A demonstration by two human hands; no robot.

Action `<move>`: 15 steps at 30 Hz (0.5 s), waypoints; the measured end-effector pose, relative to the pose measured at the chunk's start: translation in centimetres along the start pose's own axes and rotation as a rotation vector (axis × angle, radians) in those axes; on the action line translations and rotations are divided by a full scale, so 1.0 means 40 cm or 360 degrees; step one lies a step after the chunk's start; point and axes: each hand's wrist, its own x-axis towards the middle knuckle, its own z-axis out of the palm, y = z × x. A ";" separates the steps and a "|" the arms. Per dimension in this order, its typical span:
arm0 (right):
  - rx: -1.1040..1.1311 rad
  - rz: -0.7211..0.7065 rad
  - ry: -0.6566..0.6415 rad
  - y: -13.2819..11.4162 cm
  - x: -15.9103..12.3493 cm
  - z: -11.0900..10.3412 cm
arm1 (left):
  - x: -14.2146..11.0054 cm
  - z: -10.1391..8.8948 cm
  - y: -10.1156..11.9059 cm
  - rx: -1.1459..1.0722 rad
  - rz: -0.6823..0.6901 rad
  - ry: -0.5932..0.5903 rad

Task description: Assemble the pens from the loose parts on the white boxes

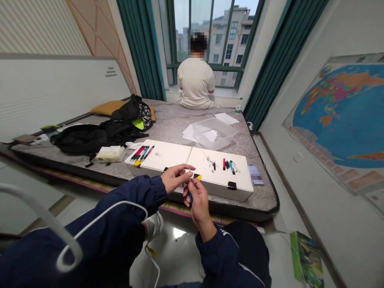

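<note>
Now, at six o'clock, our left hand (pixel 177 177) pinches a slim pale piece (pixel 190 179); our right hand (pixel 198 202), just below, grips a teal pen part (pixel 191 198). From there, at two o'clock, loose pen parts (pixel 232 167) lie on a white box (pixel 196 160).

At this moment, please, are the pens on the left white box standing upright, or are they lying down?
Lying down: the pens rest side by side, their lengths along the flat top of the left white box.

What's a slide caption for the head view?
Right hand holding a teal pen piece, left hand close by; pens and loose parts on white boxes.
</note>
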 end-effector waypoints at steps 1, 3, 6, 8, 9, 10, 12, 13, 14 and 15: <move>-0.0014 0.0000 -0.0026 0.000 -0.001 0.000 | -0.003 -0.001 0.006 0.0059 0.0066 -0.0029; -0.0025 -0.0004 -0.0052 -0.002 -0.004 -0.002 | -0.007 -0.006 0.011 0.0140 0.0155 -0.0068; 0.0023 -0.0014 -0.0040 -0.004 -0.005 -0.009 | -0.005 -0.015 0.008 0.0199 0.0245 -0.0048; 0.0059 -0.0018 -0.0029 -0.006 -0.003 -0.014 | -0.003 -0.021 0.007 0.0235 0.0284 -0.0028; 0.0067 -0.0015 -0.0031 -0.005 -0.002 -0.017 | -0.002 -0.023 0.008 0.0248 0.0287 -0.0024; 0.0072 -0.0008 -0.0039 -0.005 -0.001 -0.019 | -0.002 -0.026 0.011 0.0251 0.0273 -0.0018; 0.0086 0.0011 -0.0071 0.000 0.000 -0.022 | -0.001 -0.035 0.022 0.0218 0.0208 0.0023; 0.0096 0.0021 -0.0091 0.004 0.000 -0.022 | 0.000 -0.043 0.029 0.0196 0.0175 0.0064; 0.0105 0.0030 -0.0109 0.008 0.001 -0.022 | 0.001 -0.052 0.037 0.0178 0.0155 0.0124; 0.0108 0.0039 -0.0122 0.014 0.002 -0.023 | 0.004 -0.064 0.045 0.0166 0.0150 0.0190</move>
